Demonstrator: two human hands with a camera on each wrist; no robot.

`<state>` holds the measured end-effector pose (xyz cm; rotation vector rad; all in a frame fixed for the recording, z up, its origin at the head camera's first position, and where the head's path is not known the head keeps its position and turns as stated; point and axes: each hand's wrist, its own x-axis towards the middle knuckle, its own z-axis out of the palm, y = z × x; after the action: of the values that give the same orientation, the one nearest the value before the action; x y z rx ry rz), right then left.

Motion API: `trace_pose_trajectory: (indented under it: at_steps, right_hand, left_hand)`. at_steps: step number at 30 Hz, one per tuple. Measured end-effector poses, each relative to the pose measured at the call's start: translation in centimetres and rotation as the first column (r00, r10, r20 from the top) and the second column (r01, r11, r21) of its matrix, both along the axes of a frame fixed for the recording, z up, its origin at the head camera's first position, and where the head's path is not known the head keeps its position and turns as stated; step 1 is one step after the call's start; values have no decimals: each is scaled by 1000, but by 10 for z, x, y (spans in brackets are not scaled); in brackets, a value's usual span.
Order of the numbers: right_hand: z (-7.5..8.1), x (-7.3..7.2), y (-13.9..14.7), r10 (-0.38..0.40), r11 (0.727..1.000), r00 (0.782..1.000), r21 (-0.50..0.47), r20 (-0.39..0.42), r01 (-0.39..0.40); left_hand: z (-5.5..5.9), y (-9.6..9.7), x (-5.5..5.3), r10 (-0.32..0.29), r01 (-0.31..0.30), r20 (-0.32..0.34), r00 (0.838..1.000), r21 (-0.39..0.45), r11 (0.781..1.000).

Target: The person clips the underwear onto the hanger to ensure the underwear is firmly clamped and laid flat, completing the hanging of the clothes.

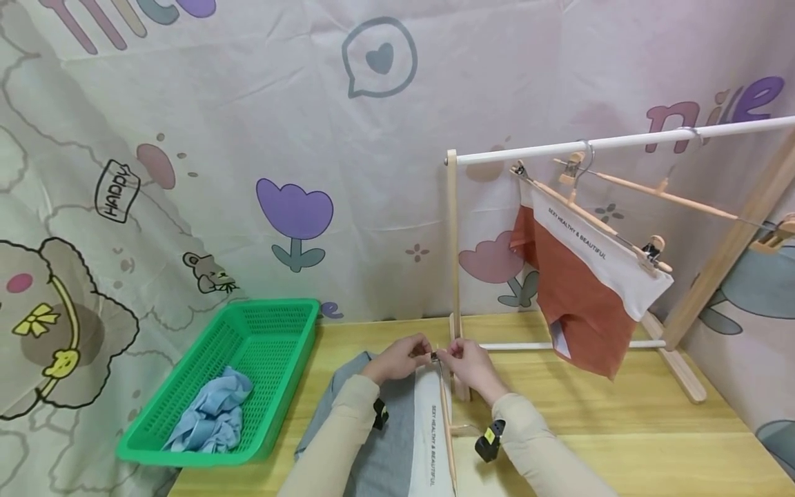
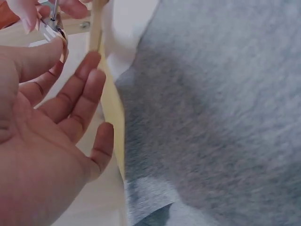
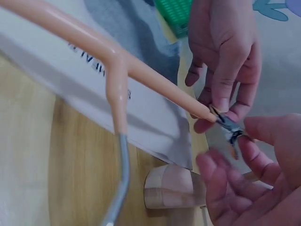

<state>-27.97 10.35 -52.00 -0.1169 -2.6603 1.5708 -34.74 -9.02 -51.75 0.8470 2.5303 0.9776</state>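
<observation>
Grey boxer briefs (image 1: pixel 386 452) with a white printed waistband (image 1: pixel 428 431) lie on the table in the head view. Along the waistband runs a peach clip hanger (image 1: pixel 447 431); its metal hook points to the right. My left hand (image 1: pixel 400 357) pinches the metal clip (image 3: pixel 229 128) at the hanger's far end between thumb and index finger, its other fingers loosely spread. From the other side my right hand (image 1: pixel 472 367) pinches the same clip with thumb and index finger. The left wrist view shows the grey cloth close beside the left fingers.
At left stands a green basket (image 1: pixel 298 369) holding crumpled blue cloth (image 1: pixel 214 414). A wooden rack (image 1: pixel 455 241) rises just behind my hands. From its white rail (image 1: pixel 640 139) hang rust-coloured boxer briefs (image 1: pixel 580 297) on one hanger and another hanger (image 1: pixel 667 193) without clothing.
</observation>
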Motion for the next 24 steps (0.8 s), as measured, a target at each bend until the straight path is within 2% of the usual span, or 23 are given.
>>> trace_pose_trajectory:
  at_steps: [6,10,13,17,21,24]
  right_hand:
    - [-1,2,2,-8,973,996,-229,86,27]
    - [2,5,6,9,962,992,-273,122,24]
    - [4,8,8,15,961,992,-277,126,21]
    - [9,10,12,6,956,992,-292,128,32]
    - [12,11,15,16,952,990,-305,143,29]
    - [12,12,15,24,950,989,-312,145,23]
  left_hand:
    - [4,0,1,-60,60,-3,998,77,995]
    - [5,-1,1,-73,72,6,997,128,989]
    - [4,0,0,-46,41,27,999,161,986]
    - [0,7,0,-18,21,-33,999,93,995]
    - [-7,19,1,-65,55,-151,986,-70,996]
    - [-12,26,2,-73,43,-208,975,-145,988]
